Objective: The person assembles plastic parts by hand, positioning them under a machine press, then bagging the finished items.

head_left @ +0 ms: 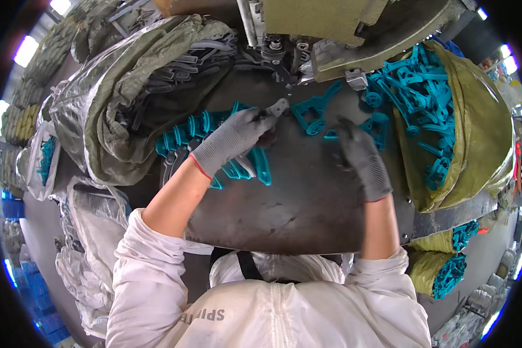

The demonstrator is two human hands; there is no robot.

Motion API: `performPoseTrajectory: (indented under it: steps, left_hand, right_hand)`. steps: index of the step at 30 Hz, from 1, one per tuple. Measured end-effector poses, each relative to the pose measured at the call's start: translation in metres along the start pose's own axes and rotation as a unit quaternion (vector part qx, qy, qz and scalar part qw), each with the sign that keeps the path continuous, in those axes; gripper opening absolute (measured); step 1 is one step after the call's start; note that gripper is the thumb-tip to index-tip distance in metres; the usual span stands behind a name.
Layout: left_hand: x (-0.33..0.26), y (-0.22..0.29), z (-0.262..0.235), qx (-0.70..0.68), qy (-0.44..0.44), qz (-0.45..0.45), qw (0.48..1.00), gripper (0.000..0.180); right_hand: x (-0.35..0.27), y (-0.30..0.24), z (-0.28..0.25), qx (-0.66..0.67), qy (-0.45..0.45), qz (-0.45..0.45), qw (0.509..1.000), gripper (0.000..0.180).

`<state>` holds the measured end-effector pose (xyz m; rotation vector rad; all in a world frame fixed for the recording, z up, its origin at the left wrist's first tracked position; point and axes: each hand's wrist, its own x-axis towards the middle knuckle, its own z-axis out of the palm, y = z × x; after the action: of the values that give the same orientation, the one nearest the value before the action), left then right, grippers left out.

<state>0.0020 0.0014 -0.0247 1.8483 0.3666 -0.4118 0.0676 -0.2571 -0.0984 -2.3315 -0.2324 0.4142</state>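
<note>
While the left hand [238,134] clasps a grey part [279,107], the right hand [359,155] is near a teal part [380,129].
The grey part juts from the left fingers above the table [307,203], near a machine [313,24]; the right fingers are too blurred to tell whether they grasp anything.

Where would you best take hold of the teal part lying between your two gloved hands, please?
Probably by the near, round end of the teal part, coming from the near right with the right hand: that broader end faces you, while the slim arm points away toward the machine.
</note>
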Motion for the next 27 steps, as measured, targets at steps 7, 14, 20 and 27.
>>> performPoseTrajectory:
  steps: [7, 14, 20, 27]
  left_hand:
    - [0.008, 0.010, 0.002, 0.038, 0.010, 0.007, 0.999, 0.048]
    - [0.032, 0.011, 0.004, 0.124, -0.005, 0.069, 0.990, 0.050]
    - [0.023, 0.026, 0.000, 0.109, -0.024, -0.002, 0.994, 0.039]
    - [0.049, -0.022, -0.010, 0.305, 0.024, 0.176, 0.936, 0.028]
  right_hand:
    - [-0.013, -0.020, -0.010, 0.449, 0.133, 0.003, 0.884, 0.014]
    - [-0.006, -0.066, 0.004, 0.473, -0.025, -0.005, 0.881, 0.051]
    - [-0.012, -0.078, 0.007, 0.395, -0.055, -0.035, 0.916, 0.057]
    - [-0.005, -0.086, 0.017, 0.311, -0.089, 0.014, 0.946, 0.059]
